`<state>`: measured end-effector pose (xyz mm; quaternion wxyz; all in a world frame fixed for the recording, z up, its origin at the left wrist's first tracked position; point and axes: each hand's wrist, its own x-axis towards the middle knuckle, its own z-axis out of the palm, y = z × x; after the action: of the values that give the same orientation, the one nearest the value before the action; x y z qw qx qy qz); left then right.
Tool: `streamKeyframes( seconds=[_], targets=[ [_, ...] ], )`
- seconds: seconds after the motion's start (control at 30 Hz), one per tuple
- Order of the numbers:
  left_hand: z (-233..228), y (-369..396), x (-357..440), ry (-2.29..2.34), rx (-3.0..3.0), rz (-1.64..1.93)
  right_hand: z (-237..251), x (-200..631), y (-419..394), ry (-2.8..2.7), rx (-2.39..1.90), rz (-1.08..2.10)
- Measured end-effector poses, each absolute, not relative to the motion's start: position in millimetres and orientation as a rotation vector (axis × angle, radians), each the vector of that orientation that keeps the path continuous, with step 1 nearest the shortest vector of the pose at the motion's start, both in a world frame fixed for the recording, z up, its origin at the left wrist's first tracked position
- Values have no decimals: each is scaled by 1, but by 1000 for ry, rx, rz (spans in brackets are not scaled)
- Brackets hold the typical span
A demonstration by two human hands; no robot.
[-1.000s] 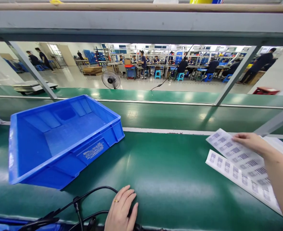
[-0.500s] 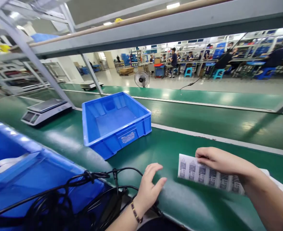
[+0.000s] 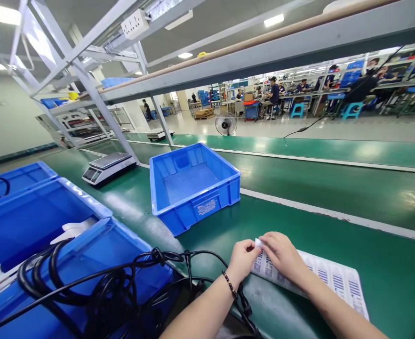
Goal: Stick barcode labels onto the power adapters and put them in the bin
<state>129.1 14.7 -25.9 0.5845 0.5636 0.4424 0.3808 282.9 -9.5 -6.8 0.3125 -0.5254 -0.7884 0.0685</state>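
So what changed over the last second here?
The left hand left the cables and joined the right hand at the corner of the label sheet, which the right hand dragged leftward. The empty blue bin stayed put.

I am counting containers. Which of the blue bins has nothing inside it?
The blue bin standing alone on the green belt, beyond both hands. Its floor is bare; the near-left bin holds black cables.

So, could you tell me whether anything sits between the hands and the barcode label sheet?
Nothing visible does. Both the left hand and the right hand already touch the near corner of the barcode label sheet, which lies flat on the green belt.
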Motion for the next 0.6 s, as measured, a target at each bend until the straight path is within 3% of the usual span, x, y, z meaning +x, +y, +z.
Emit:
streamKeyframes(
  seconds=[0.43, 0.6],
  targets=[
    [-18, 19, 127, 1050, 1335, 935, -22, 277, -6, -2042, -1402, 88],
    [-21, 21, 128, 1078, 1289, 913, -26, 274, -8, -2031, -1344, -139]
  ],
)
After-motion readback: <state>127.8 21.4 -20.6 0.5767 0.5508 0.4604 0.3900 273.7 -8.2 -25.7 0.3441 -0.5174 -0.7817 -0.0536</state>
